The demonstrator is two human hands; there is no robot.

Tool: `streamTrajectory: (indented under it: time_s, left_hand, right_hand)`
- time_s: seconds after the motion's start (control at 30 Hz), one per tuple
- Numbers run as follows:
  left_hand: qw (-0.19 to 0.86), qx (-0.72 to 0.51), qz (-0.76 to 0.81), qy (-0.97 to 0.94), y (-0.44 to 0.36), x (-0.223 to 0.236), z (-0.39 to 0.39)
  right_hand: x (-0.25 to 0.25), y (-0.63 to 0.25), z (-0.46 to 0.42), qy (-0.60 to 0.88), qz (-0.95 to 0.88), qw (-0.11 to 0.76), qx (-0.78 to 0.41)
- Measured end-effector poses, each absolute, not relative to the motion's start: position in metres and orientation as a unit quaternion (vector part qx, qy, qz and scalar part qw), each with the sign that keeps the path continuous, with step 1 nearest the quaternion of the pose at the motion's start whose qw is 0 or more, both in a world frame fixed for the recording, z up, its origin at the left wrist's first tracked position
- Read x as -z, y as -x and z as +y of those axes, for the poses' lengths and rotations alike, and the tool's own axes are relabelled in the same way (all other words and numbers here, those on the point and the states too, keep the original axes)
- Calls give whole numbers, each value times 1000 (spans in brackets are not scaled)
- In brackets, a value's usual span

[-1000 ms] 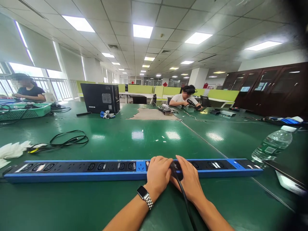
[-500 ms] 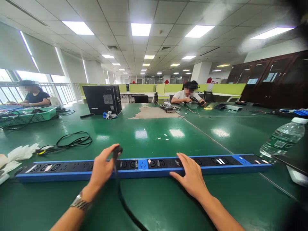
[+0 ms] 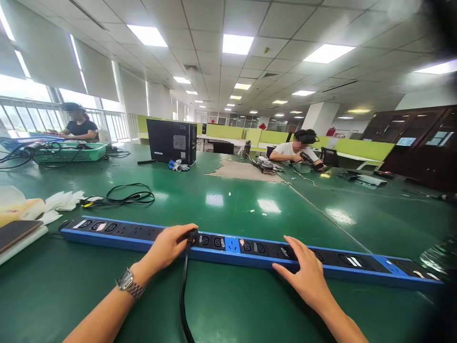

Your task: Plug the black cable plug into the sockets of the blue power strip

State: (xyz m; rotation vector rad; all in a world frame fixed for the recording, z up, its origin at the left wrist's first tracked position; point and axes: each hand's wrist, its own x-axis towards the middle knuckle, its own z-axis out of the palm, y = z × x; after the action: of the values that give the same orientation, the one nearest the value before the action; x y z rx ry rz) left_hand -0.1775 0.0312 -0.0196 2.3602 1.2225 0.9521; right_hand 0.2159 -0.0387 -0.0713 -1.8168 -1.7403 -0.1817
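A long blue-and-black power strip [image 3: 210,257] lies across the green table in front of me, its sockets facing up. My left hand [image 3: 169,245], with a metal-banded watch on its wrist, pinches a black power plug [image 3: 192,235] at a socket left of the strip's middle. Whether the plug is fully seated is hidden by my fingers. From it a thick black cord [image 3: 183,295] runs down toward me. My right hand [image 3: 307,271] spans the strip right of the middle, thumb at the near side and fingers over the far side.
Beyond the strip are a coiled black cable [image 3: 130,195], a black computer case [image 3: 171,142] and a green basket [image 3: 71,153]. Crumpled tissues [image 3: 64,201] lie at left, a clear bottle [image 3: 437,257] stands at right. Two people sit farther off.
My left hand has lowered the plug from above the strip onto a socket. My right hand stays on the strip. The view has turned left and tilted.
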Motion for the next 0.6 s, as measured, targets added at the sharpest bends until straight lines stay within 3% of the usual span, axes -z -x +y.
streamTrajectory:
  time_s: [0.27, 0.6]
  left_hand:
    - [104, -302, 455, -831, 182, 25, 27]
    - [48, -265, 494, -827, 182, 34, 28]
  right_hand:
    - [32, -144, -31, 609, -703, 366, 32]
    - [9, 12, 10, 462, -842, 279, 21]
